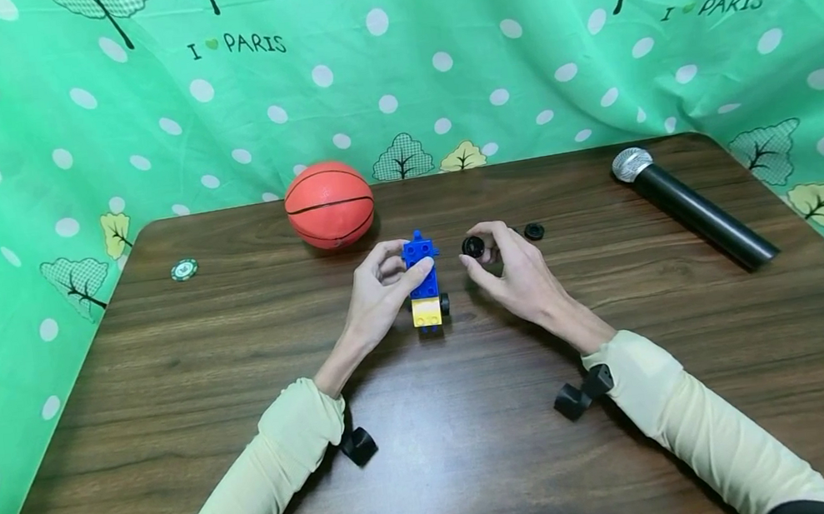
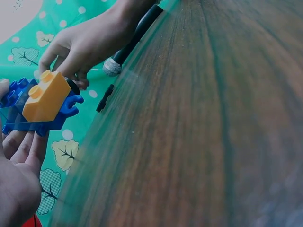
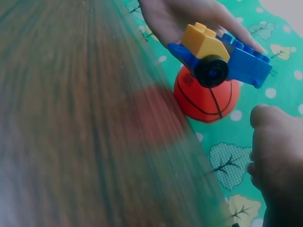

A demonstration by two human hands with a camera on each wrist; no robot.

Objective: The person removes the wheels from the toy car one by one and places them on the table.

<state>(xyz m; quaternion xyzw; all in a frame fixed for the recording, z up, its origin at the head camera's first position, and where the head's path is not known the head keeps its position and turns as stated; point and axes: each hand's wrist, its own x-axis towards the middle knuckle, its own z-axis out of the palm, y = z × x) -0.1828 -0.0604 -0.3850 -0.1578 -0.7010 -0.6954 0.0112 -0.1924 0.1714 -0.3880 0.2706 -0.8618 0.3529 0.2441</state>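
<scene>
**Wheel brought to the toy car**

The blue-and-yellow brick car (image 1: 424,281) is gripped by the left hand (image 1: 378,294) just above the tabletop (image 1: 478,451). A black wheel (image 1: 473,246) is pinched in the right hand (image 1: 515,271); it is best aligned squarely with the axle.

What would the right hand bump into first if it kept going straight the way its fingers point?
Probably the blue and yellow brick car held by the left hand; the right hand, pinching a black wheel, points leftward at it.
</scene>
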